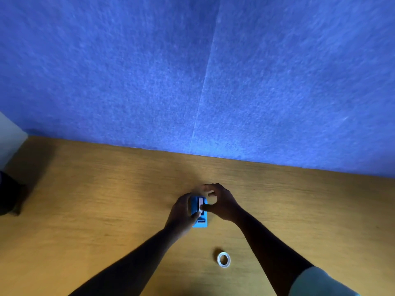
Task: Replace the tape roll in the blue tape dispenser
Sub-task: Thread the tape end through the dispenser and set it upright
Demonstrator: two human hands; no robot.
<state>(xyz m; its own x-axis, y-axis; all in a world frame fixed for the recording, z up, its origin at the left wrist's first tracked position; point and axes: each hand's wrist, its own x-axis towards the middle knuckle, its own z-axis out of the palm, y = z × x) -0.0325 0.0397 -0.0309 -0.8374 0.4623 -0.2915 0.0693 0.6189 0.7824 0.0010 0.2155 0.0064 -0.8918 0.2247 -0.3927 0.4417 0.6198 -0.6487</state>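
The blue tape dispenser [201, 218] stands on the wooden table [106, 199], its cutter end toward me. My left hand [181, 212] grips its left side. My right hand [220, 201] reaches over its far end, thumb and fingers pinched on the white tape roll [201, 202] that sits in the dispenser's top. A second, clear tape roll [223, 260] lies flat on the table near me, apart from both hands.
A blue felt partition [192, 71] rises along the table's far edge. A dark object [8, 193] sits at the table's left edge. Bare wood stretches to the left and right of the dispenser.
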